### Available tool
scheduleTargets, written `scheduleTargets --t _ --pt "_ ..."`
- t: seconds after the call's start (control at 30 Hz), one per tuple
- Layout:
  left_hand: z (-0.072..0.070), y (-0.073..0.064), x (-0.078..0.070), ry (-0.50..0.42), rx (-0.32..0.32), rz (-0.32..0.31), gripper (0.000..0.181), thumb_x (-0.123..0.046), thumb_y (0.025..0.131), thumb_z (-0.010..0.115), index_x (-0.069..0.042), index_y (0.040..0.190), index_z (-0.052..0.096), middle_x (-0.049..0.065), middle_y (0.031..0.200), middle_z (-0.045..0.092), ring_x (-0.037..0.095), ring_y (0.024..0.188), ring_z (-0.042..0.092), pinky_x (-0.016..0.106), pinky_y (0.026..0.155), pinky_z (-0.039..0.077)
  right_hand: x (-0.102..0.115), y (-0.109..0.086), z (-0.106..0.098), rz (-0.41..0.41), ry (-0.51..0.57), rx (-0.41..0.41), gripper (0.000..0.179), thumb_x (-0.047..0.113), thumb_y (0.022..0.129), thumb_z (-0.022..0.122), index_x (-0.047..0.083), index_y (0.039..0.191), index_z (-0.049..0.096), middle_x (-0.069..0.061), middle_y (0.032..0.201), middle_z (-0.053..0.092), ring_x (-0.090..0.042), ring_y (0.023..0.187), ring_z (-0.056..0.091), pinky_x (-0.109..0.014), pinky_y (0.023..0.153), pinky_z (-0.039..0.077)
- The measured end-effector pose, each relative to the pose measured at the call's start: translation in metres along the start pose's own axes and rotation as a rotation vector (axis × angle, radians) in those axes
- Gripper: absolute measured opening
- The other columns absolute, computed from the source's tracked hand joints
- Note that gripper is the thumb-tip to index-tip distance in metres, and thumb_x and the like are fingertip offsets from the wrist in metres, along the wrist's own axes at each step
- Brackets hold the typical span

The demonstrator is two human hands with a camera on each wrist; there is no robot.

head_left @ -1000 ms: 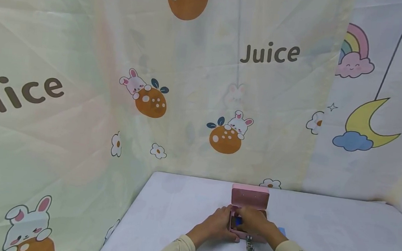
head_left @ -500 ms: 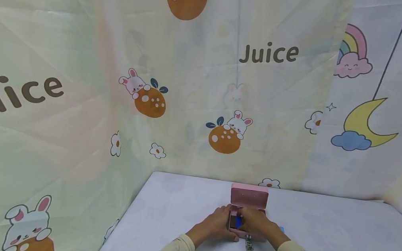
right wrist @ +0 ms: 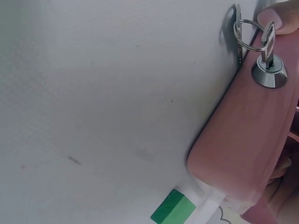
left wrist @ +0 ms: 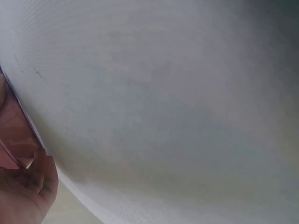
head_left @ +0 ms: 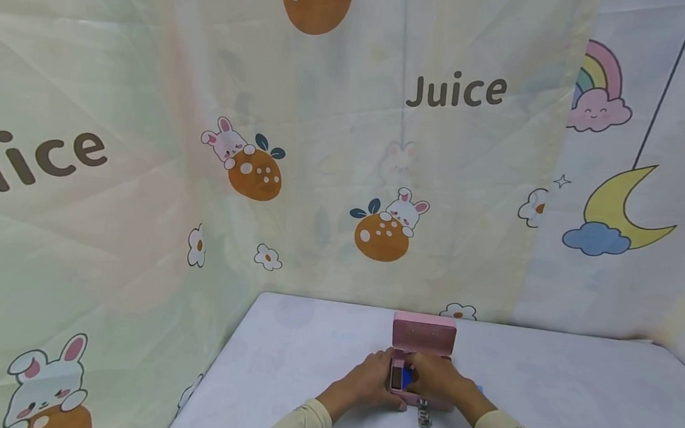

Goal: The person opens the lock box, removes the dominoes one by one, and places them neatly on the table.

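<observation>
A pink metal box (head_left: 430,334) stands on the table with its lid raised. My left hand (head_left: 369,381) grips the box's left wall, thumb at the front corner and fingers toward the back; part of this grip shows in the left wrist view. My right hand (head_left: 437,377) reaches down into the box, bent at the fingers; its fingertips are mostly hidden. Beside those fingertips lies a blue piece (head_left: 407,379) inside the box, with a dark brown area to its left. On the front wall a key (right wrist: 268,44) sits in the lock (right wrist: 270,72), with a ring and a second key hanging from it.
A green block (right wrist: 174,207) rests on the white table (head_left: 307,333) just past the box's right end. In the head view a light blue bit (head_left: 479,388) peeks out behind the right wrist. A printed cloth (head_left: 316,239) hangs behind the table.
More of the blue piece shows beside my right fingertips than a second ago, as the hand shifted slightly inside the box. My left hand stays on the box. The head view drifted slightly.
</observation>
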State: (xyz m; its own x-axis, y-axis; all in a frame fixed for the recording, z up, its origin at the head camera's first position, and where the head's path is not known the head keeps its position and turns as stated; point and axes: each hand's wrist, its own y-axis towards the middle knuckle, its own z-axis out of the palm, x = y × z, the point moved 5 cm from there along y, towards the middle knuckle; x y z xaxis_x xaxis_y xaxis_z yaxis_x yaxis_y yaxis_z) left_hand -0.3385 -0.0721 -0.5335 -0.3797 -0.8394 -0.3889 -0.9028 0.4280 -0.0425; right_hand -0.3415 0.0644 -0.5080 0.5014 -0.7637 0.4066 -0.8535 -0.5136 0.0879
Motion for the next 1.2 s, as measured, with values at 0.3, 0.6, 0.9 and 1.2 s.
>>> scheduleTargets --t 0.3,0.6,0.9,1.2 --pt "-0.004 -0.003 -0.002 -0.016 0.003 0.001 0.104 -0.053 0.07 0.088 -0.021 0.153 0.034 -0.001 0.128 0.058 0.011 0.116 0.054 0.035 0.1 0.052 0.002 0.0 -0.004 -0.01 0.033 0.01 0.055 0.016 0.072 0.091 0.009 0.121 0.068 -0.003 0.101 0.072 -0.017 0.088 0.066 -0.047 0.09 0.057" --pt "-0.005 -0.004 -0.004 -0.024 -0.007 0.021 0.103 -0.05 0.07 0.089 -0.017 0.152 0.036 0.0 0.13 0.058 0.012 0.117 0.055 0.035 0.1 0.052 0.006 -0.001 -0.011 -0.044 0.037 0.023 0.047 0.017 0.072 0.09 0.005 0.114 0.072 -0.005 0.099 0.074 -0.018 0.085 0.068 -0.046 0.084 0.059" --pt "-0.003 -0.003 -0.002 -0.026 -0.006 0.002 0.103 -0.05 0.069 0.089 -0.018 0.151 0.036 -0.001 0.127 0.058 0.012 0.115 0.055 0.034 0.1 0.052 0.007 -0.004 -0.016 0.0 0.051 0.029 0.045 0.018 0.073 0.09 0.005 0.113 0.073 -0.004 0.093 0.075 -0.017 0.08 0.067 -0.043 0.081 0.06" --pt "-0.004 -0.005 -0.004 -0.046 0.004 -0.007 0.102 -0.048 0.07 0.09 -0.019 0.151 0.036 0.0 0.13 0.058 0.011 0.116 0.054 0.035 0.102 0.051 0.009 -0.009 -0.022 0.009 0.078 0.028 0.045 0.016 0.073 0.09 0.003 0.113 0.073 -0.006 0.094 0.075 -0.019 0.079 0.067 -0.046 0.08 0.06"
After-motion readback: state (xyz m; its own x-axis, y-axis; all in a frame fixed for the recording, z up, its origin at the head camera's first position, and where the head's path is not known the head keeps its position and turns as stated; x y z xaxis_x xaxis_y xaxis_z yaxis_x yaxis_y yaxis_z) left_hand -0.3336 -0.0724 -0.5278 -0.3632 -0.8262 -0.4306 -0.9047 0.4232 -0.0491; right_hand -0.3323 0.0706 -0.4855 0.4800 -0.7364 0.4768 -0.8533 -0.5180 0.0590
